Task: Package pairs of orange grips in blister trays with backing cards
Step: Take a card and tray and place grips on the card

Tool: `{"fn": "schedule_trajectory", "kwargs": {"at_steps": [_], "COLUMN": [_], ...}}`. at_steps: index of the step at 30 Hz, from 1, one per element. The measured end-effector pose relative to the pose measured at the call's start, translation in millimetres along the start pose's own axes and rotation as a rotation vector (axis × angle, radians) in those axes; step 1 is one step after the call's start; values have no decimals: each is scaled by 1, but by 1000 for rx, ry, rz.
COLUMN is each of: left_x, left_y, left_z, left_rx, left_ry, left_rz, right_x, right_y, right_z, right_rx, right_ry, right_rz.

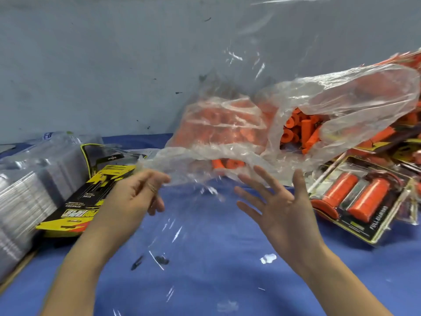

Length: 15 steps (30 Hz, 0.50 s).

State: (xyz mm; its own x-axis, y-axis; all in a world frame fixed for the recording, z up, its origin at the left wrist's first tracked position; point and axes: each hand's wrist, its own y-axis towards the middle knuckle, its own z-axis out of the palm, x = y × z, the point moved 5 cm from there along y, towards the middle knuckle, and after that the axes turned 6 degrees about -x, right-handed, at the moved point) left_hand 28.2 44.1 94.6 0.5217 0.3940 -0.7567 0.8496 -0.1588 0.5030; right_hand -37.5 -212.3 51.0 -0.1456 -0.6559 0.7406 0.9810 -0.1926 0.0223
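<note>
Nearest, two bare forearms reach out over the blue-covered worktop (216, 258). The left hand (139, 192) has its fingers curled, pinching a gathered edge of a large clear plastic bag (227, 137) just in front of it. The right hand (280, 201) is spread wide, fingers straight and apart, holding nothing; its fingertips are close to the lower edge of the bag, and whether they touch the film cannot be told.

Left of the left hand lies a yellow-and-black backing card (75, 210), flat and printed with lettering turned away from the viewer. Further left, a stack of clear blister trays (25, 190) lies on its side at the worktop's edge.

Right of the right hand sits a finished pack (355, 199): two orange grips side by side under a clear blister on a dark card. More packs (387, 142) are piled behind it.

Further out, the bag holds a heap of loose orange grips (300, 133), seen through its open mouth. Beyond stands a pale blue wall (102, 65) with dark marks.
</note>
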Motion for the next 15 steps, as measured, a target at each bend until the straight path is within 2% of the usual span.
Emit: {"fn": "schedule_trajectory", "kwargs": {"at_steps": [4, 7, 10, 15], "left_x": [22, 26, 26, 27], "left_y": [0, 7, 16, 21], "left_z": [23, 33, 43, 82], "left_rx": [187, 141, 80, 65], "left_ry": [474, 674, 733, 659], "left_rz": [-17, 60, 107, 146], "right_x": [3, -6, -16, -26], "right_y": [-5, -12, -23, -49], "right_z": [-11, -18, -30, -52], "right_rx": [-127, -262, -469, -856], "right_ry": [32, -35, -42, -79], "right_rz": [-61, -96, -126, -154]}}
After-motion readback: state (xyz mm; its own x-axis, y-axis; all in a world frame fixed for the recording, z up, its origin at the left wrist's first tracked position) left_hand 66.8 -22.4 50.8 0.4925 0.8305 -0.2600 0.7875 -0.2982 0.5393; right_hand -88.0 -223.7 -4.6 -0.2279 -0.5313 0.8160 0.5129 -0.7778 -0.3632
